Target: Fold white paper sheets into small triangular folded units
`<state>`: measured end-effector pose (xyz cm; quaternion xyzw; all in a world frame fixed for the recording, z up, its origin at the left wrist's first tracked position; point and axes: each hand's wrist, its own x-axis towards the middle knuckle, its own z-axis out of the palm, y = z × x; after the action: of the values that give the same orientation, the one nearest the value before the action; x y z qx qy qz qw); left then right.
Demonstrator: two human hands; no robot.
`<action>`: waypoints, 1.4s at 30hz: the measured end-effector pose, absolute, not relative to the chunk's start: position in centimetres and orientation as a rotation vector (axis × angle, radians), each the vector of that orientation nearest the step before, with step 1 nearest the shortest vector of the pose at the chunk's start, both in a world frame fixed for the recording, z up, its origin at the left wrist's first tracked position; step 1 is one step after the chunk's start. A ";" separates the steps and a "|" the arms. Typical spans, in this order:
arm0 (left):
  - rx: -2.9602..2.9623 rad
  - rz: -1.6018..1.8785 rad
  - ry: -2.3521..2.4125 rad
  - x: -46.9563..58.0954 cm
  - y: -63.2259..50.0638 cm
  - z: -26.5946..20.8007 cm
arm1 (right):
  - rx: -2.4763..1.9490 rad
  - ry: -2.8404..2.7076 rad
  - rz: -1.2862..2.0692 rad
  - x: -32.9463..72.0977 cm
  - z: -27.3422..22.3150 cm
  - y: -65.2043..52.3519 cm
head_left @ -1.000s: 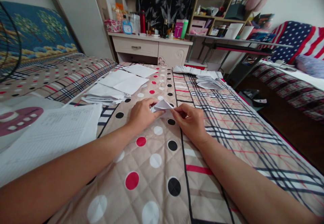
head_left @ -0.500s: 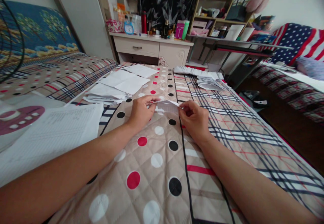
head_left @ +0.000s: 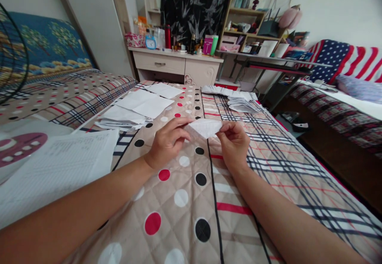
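A folded sheet of white paper (head_left: 205,128) with faint printing spans the gap between my hands, just above the bed cover. My left hand (head_left: 168,138) is at its left corner, thumb and forefinger close around the edge. The right corner is pinched by my right hand (head_left: 234,140), its other fingers curled in. Beyond my left hand lies a pile of white paper sheets (head_left: 134,107). Folded paper pieces (head_left: 243,104) are stacked past my right hand, beside a long row of folded papers (head_left: 221,91).
A printed stack of sheets (head_left: 68,160) lies at the left by a plastic bag (head_left: 20,144) with a purple print. The patterned quilt (head_left: 182,224) covers the bed. A white dresser (head_left: 167,63) stands at its far end, and a black fan guard (head_left: 13,53) juts in at left.
The folded paper has tilted so its printed face shows as a pointed shape. My right hand has turned and shifted slightly right, and the view has tipped a little upward.
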<state>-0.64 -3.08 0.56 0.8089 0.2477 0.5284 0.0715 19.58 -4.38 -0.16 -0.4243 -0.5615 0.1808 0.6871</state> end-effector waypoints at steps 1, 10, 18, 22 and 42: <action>2.515 1.569 0.663 -0.7 -3.2 0.7 | -0.948 -1.241 0.406 19.6 -0.1 -4.4; 2.679 1.574 0.492 -0.7 -3.3 0.8 | -0.926 -1.144 0.494 19.9 -0.2 -4.3; 2.439 1.402 0.828 -0.6 -2.9 -0.2 | -1.163 -1.208 0.561 20.2 -0.4 -4.4; 2.074 1.177 0.976 -0.4 -3.0 -0.2 | -1.232 -1.260 0.639 20.3 -0.5 -4.3; 2.040 1.012 1.116 0.0 -2.0 -0.2 | -1.413 -1.377 0.686 19.9 -0.5 -4.1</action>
<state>-0.05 -1.96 -0.20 0.7678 0.4200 0.3809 0.2982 19.93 -4.13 -0.51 -0.5850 -0.5701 0.2839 0.5021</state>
